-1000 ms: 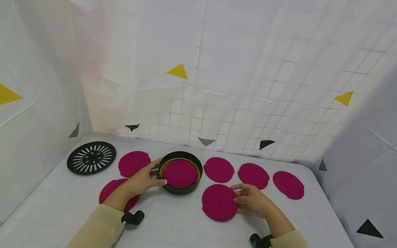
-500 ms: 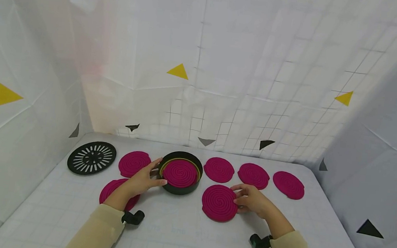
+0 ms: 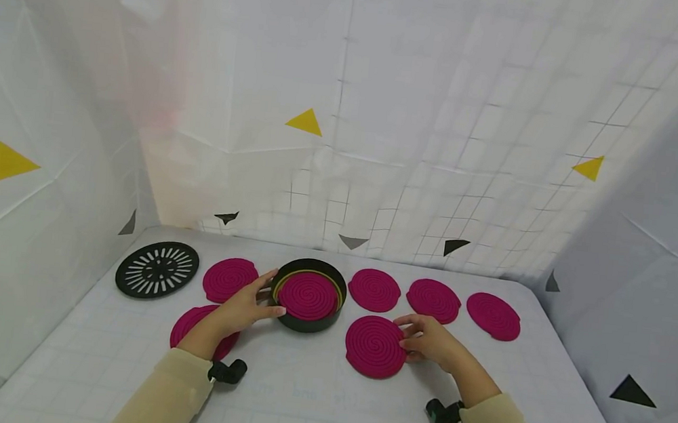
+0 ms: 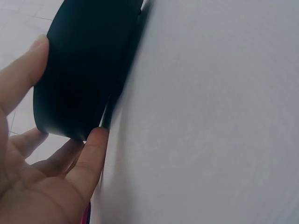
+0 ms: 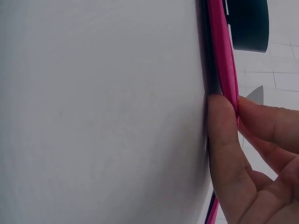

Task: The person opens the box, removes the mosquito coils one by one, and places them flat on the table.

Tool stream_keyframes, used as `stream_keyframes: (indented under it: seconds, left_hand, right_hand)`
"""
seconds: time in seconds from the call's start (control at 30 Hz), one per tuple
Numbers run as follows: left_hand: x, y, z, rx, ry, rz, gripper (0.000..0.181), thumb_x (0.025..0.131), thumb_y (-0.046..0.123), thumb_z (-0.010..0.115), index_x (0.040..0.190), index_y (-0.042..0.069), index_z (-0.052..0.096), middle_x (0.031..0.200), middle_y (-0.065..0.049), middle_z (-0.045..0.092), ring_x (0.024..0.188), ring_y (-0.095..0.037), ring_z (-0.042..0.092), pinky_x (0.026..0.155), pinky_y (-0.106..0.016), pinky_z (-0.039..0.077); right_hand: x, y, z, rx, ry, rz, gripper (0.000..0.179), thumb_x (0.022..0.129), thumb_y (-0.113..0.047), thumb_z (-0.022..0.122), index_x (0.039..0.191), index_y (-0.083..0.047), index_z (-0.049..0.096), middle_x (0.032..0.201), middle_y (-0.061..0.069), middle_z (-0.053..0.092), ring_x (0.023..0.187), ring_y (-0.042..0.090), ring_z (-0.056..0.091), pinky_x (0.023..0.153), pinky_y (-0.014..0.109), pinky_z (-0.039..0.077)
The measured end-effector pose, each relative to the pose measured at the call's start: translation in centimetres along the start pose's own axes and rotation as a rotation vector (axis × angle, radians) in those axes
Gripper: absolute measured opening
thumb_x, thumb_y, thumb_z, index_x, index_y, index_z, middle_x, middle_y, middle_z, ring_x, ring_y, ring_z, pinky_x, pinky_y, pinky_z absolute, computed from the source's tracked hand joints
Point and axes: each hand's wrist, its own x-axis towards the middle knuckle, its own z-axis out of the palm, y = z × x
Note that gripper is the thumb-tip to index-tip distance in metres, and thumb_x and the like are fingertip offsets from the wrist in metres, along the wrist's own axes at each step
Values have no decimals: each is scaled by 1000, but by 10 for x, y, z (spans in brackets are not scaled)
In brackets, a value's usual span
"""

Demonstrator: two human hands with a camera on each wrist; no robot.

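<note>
My left hand (image 3: 248,308) grips the side of a round black holder (image 3: 308,324), thumb in front and fingers around the left wall. The wall of this black holder (image 4: 84,70) fills much of the left wrist view. Inside it lies a magenta spiral coaster (image 3: 308,295), ringed by a yellowish-green rim. Just to the right, my right hand (image 3: 429,341) pinches the right edge of another magenta spiral coaster (image 3: 375,346). From the right wrist, this coaster (image 5: 223,60) shows edge-on, its rim between the thumb and fingers, low over the white table.
Three magenta coasters, one of them this coaster (image 3: 492,315), lie at the back right. On the left are a coaster (image 3: 228,279) and a second coaster (image 3: 187,326) partly under the left forearm. A slotted black disc (image 3: 157,269) lies far left. White sheets (image 3: 382,141) enclose the table.
</note>
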Motion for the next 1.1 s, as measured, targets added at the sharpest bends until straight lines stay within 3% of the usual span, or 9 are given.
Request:
stream_keyframes:
  seconds: [0.67,1.1]
  left_hand:
    - [0,0,0,-20,4,-18,102,80,41,84,161,27,22,160,-12,33,146,-36,33,112,-58,33]
    - [0,0,0,-34,-9,7,99,83,39,82,161,25,22,160,-14,33,145,-36,33,111,-60,34]
  right_hand:
    - [-5,-1,-2,-21,27,12,38,89,5,69,127,0,63,101,14,59,83,21,64,73,38,61]
    - [-15,-7,-6,-1,36,-50,36,91,2,68,126,3,62,102,16,60,88,24,62,76,39,61]
